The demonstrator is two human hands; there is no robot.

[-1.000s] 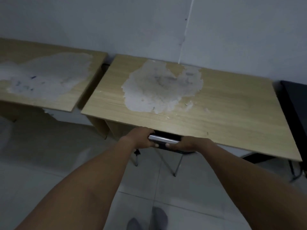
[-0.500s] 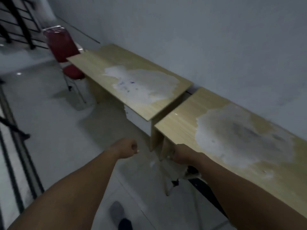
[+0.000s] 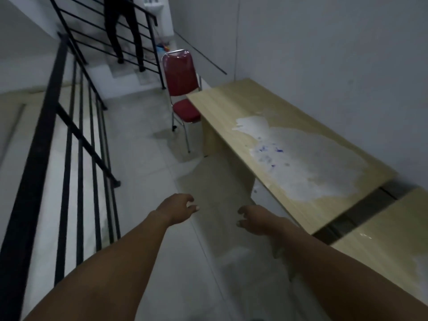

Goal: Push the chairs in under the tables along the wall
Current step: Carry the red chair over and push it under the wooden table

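Observation:
A red padded chair (image 3: 181, 86) with chrome legs stands on the floor at the far end of a long wooden table (image 3: 289, 144), outside the table's end and facing sideways. A second wooden table (image 3: 382, 246) lies at the right, nearer to me. My left hand (image 3: 177, 208) and my right hand (image 3: 253, 220) are both held out over the floor, fingers loosely curled and apart, holding nothing. Both hands are far short of the red chair. The right hand is just left of the near corner of the long table.
A black metal stair railing (image 3: 69, 140) runs along the left. Another person's legs (image 3: 126, 35) are on the stairs beyond it. The tiled floor (image 3: 143, 163) forms a narrow aisle between railing and tables. A grey wall (image 3: 324, 66) backs the tables.
My hands let go of the black chair pushed under the near table. The view swung left along the wall, bringing the red chair and stairs into sight; both hands opened.

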